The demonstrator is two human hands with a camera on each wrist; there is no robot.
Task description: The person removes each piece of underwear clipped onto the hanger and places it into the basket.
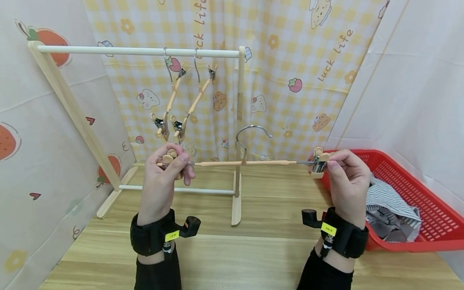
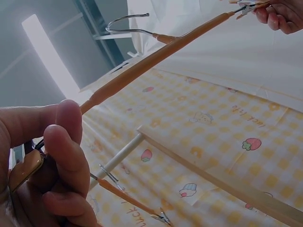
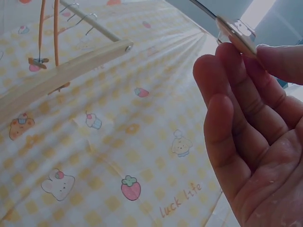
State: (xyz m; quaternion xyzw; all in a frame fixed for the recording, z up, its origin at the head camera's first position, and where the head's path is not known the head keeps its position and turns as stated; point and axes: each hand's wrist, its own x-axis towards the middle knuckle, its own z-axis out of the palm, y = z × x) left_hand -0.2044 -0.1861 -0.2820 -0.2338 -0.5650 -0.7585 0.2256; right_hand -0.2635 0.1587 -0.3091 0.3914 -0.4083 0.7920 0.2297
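A clip hanger with a tan bar and metal hook stretches level between both hands, its hook pointing up. My left hand grips its left end, fingers partly covering the clip there. At the other end, my right hand pinches the right clip between thumb and fingers. The left wrist view shows the bar running from the left fingers up to the far right hand. In the right wrist view the thumb presses a clip against the fingertips.
A wooden rack with a white top rail stands behind on the table. Two similar hangers hang from its rail. On the right, a red basket contains folded striped and grey cloth.
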